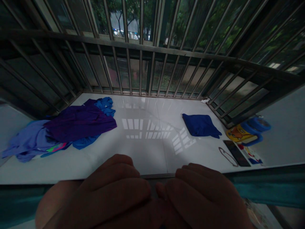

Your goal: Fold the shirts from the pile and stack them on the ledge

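My left hand [114,190] and my right hand [205,194] are close to the camera at the bottom, fingers curled, knuckles up, touching each other in the middle. What is inside the fingers is hidden. A teal band of cloth [269,192] runs left and right behind both hands along the near edge of the white tiled sill [143,143]. I cannot tell whether the hands grip it. A folded dark blue garment [200,125] lies on the sill to the right. A heap of purple, blue and lilac clothes [71,125] lies to the left.
Metal window bars [143,47] fence the sill at the back and both sides. At the right edge lie a yellow and blue pouch [245,133], a dark flat phone-like slab [235,152] and a thin loop [227,156]. A small white scrap [205,100] sits by the far bars.
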{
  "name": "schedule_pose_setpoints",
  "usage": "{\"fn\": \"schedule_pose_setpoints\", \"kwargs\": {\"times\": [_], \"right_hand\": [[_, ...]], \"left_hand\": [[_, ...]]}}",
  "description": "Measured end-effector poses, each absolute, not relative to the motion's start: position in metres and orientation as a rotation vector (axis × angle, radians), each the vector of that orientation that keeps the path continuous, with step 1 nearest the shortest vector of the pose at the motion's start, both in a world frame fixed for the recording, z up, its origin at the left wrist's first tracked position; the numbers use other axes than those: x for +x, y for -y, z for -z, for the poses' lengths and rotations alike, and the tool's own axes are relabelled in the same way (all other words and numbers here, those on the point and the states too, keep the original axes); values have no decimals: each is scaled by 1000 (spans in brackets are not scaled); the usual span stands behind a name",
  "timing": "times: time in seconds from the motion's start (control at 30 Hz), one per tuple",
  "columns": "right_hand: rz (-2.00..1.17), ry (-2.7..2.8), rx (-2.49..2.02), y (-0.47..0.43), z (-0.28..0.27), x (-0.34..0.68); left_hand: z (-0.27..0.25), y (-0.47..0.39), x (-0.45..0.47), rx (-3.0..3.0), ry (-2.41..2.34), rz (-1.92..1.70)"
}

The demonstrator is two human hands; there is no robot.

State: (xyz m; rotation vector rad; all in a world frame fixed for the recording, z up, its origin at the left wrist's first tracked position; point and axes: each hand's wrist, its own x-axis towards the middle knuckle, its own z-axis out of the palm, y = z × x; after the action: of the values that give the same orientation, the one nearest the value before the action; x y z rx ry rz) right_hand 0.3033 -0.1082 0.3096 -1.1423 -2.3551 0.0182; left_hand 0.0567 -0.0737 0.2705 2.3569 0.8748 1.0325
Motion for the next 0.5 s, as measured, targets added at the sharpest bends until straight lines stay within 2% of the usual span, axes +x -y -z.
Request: {"fn": "schedule_pose_setpoints", "kwargs": {"times": [0.33,0.5], "right_hand": [[134,2282,-1059,103,-300,299],[107,2243,-1089,101,-265,298]], "left_hand": [[-266,79,54,2403,-836,-950],[-247,90,56,2360,-882,-832]]}}
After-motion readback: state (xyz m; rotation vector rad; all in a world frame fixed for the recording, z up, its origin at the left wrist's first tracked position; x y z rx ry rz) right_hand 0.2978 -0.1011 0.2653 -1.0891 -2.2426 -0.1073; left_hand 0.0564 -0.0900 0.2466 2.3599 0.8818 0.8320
